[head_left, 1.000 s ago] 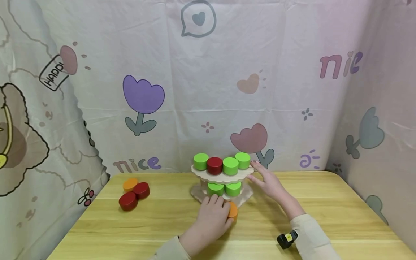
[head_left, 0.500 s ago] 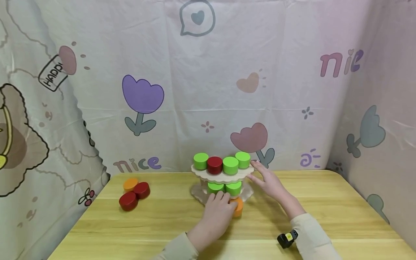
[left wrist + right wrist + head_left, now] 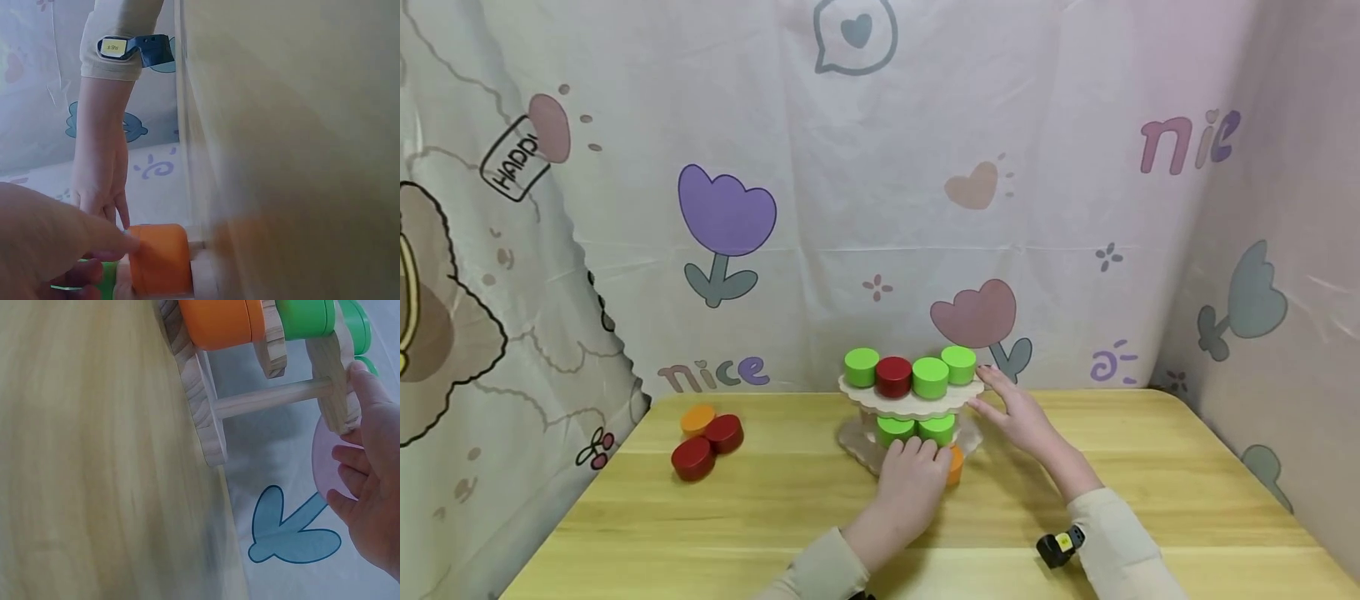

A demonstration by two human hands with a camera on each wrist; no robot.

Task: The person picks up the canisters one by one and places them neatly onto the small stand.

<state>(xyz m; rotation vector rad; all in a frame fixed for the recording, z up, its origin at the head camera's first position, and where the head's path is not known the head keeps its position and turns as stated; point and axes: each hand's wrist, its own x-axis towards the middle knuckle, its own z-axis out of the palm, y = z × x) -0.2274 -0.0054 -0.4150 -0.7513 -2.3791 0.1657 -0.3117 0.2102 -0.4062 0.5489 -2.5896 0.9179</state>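
Note:
A tiered wooden stand (image 3: 910, 407) with scalloped edges stands on the table. Its upper tier carries several green blocks (image 3: 931, 378) and one red block (image 3: 893, 377); two green blocks (image 3: 896, 430) sit on the tier below. My left hand (image 3: 906, 492) holds an orange round block (image 3: 956, 467) at the front of the stand's base. In the left wrist view, a digit lies against this orange block (image 3: 159, 259). My right hand (image 3: 1022, 417) grips the right edge of the upper tier, digits above and below the wood (image 3: 337, 400) in the right wrist view.
On the table's left lie an orange block (image 3: 698, 420) and two red blocks (image 3: 693, 458), touching each other. A printed cloth (image 3: 865, 183) hangs behind the table (image 3: 760, 517). A black wrist device (image 3: 1057, 546) is on my right sleeve.
My left hand has moved a little right and further in with the orange block, bringing it to the stand's base. The right hand stays on the upper tier.

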